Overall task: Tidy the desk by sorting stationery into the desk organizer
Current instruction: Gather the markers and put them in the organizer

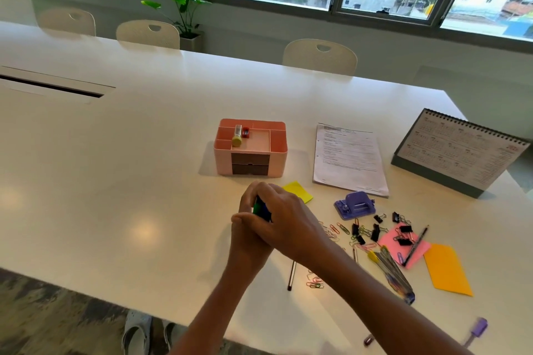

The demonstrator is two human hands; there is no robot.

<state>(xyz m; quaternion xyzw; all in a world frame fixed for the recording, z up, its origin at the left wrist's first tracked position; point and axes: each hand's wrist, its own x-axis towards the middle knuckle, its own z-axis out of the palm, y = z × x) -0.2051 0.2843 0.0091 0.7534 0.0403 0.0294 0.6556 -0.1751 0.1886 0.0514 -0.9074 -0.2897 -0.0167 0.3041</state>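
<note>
A pink desk organizer (277, 158) with two dark drawers stands mid-table; a glue stick (237, 138) and a small red sharpener (245, 132) lie in its top tray. In front of it my left hand (248, 242) and my right hand (285, 222) come together, fingers curled round a small green and blue object (261, 209), mostly hidden between them. To the right lie scattered paper clips (334, 230), black binder clips (375, 232), a purple hole punch (355, 205), pens (415, 245) and sticky notes (300, 192).
A stack of printed sheets (349, 158) and a desk calendar (461, 153) sit at the right. An orange envelope (447, 271) and a clear ruler-like bundle (392, 274) lie near the front. A purple-capped pen (477, 330) rests at the table edge. Chairs line the far side.
</note>
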